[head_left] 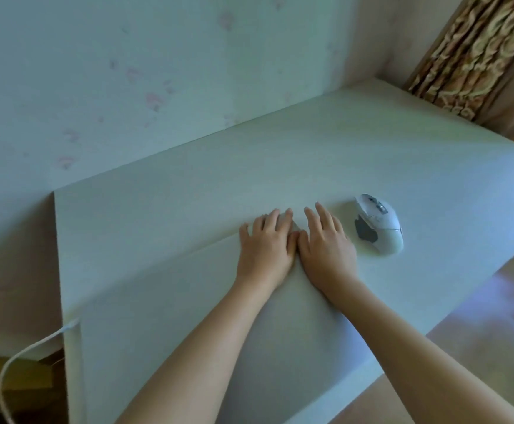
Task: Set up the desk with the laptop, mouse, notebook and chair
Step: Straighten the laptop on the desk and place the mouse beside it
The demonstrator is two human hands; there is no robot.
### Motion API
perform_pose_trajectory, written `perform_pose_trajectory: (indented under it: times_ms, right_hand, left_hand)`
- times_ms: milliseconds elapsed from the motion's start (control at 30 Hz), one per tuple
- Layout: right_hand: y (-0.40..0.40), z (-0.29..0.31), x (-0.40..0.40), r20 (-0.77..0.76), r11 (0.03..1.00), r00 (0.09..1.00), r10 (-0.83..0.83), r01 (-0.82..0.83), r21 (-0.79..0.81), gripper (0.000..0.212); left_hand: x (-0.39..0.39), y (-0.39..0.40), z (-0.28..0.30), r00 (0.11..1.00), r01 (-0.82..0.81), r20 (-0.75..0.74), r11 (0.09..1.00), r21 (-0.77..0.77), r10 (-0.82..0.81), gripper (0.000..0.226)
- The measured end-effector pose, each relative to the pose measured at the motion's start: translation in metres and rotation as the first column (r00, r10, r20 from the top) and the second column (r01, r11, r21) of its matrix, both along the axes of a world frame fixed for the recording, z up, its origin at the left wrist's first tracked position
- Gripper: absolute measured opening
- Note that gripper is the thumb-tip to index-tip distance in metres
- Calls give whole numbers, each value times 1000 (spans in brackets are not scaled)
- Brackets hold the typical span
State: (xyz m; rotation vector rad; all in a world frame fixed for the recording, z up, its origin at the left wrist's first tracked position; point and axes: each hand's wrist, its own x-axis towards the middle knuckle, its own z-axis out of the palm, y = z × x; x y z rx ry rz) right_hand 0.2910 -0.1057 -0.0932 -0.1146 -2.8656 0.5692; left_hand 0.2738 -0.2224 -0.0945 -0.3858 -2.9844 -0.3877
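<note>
Both hands lie flat, fingers spread, on the closed laptop [164, 301]: left hand [264, 246], right hand [326, 246]. A mouse [378, 223] sits just right on the worktop [310, 148].

Both hands, left [264, 244] and right [326, 243], lie flat on closed laptop [164, 301]; mouse [378, 223] just right, on desk [371, 148].

A home room: flowered wallpaper [157, 99], patterned curtain [475, 53], pale desk [310, 154].

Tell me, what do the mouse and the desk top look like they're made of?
Mouse: probably moulded plastic, smooth white shell with grey side panels. Desk: pale board with faint straight grain, matte; likely laminate or painted wood, can't tell which.
</note>
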Motion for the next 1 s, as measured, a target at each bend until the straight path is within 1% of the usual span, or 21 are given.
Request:
perform_pose_trajectory:
  times_ms: [100, 167, 233, 333, 367, 400, 433, 500, 567, 633, 667, 700, 733, 767, 800, 833, 867, 900, 933, 967, 1000]
  right_hand:
    - [4, -5, -10, -1, 999, 1000, 3, -3, -51, 46]
    - [3, -7, -14, -23, 996, 999, 39, -40, -73, 45]
    - [1, -7, -20, -23, 994, 999, 42, -44, -102, 44]
    - [-3, -6, -33, -16, 990, 998, 66, -67, -126, 45]
    - [-3, -6, -39, -18, 985, 997, 80, -82, -151, 45]
    - [-2, -6, -43, -12, 973, 996, 88, -89, -211, 44]
    - [2, -6, -47, -8, 948, 996, 85, -83, -306, 42]
    - [17, -10, -49, -25, 855, 998, 56, -60, -515, 38]
    - [35, -15, -44, -51, 776, 997, 49, -70, -627, 36]
    - [47, -18, -40, -39, 717, 992, 120, -114, -688, 34]
    - [49, -19, -39, -28, 727, 985, 169, -144, -671, 35]
    - [49, -18, -40, -22, 775, 975, 219, -188, -603, 37]
    - [47, -19, -42, -11, 827, 959, 283, -250, -504, 38]
    - [45, -20, -44, -14, 853, 935, 354, -329, -405, 40]
    - [43, -22, -47, -10, 862, 911, 412, -393, -321, 41]
    - [41, -22, -49, 16, 855, 887, 462, -440, -273, 43]
    - [39, -23, -52, 59, 841, 858, 510, -484, -243, 47]
    - [35, -24, -54, 67, 809, 810, 582, -569, -150, 51]
    - [29, -20, -53, 10, 761, 763, 647, -645, -73, 52]
    - [22, -21, -54, -101, 737, 739, 667, -673, -61, 50]
    - [17, -26, -55, -198, 744, 765, 613, -643, -180, 45]
  left_hand:
    - [-18, 7, 3, 999, -32, -28, 999, -8, 32, 52]
    - [-26, 7, 1, 998, -59, 12, 998, -17, 60, 44]
    - [-33, 6, 1, 994, -102, 35, 995, 4, 101, 39]
    - [-45, 1, 3, 990, -143, 26, 989, 43, 142, 38]
    - [-49, -2, 4, 989, -150, 25, 987, 57, 149, 37]
    - [-51, -4, 4, 988, -155, 23, 985, 71, 154, 37]
    - [-53, -6, 4, 987, -161, 22, 984, 82, 160, 36]
    - [-55, -8, 4, 984, -177, 33, 980, 85, 175, 35]
    - [-57, -8, 4, 977, -208, 72, 975, 81, 203, 35]
    - [-62, -9, 6, 967, -241, 110, 966, 94, 230, 36]
    - [-65, -10, 8, 962, -257, 127, 960, 112, 242, 38]
    - [-68, -10, 11, 956, -273, 144, 953, 130, 255, 41]
    - [-70, -10, 15, 951, -289, 155, 946, 143, 267, 45]
    - [-71, -11, 19, 949, -299, 155, 942, 153, 276, 47]
    - [-72, -11, 24, 949, -301, 145, 939, 163, 279, 48]
    - [-73, -12, 30, 951, -300, 130, 938, 176, 280, 48]
    - [-73, -14, 36, 953, -298, 115, 934, 197, 280, 48]
    - [-73, -15, 42, 955, -295, 102, 929, 223, 279, 47]
    - [-72, -16, 46, 957, -291, 92, 924, 250, 276, 46]
    - [-71, -17, 50, 958, -285, 87, 920, 268, 272, 45]
    - [-70, -17, 51, 960, -279, 85, 919, 278, 266, 44]
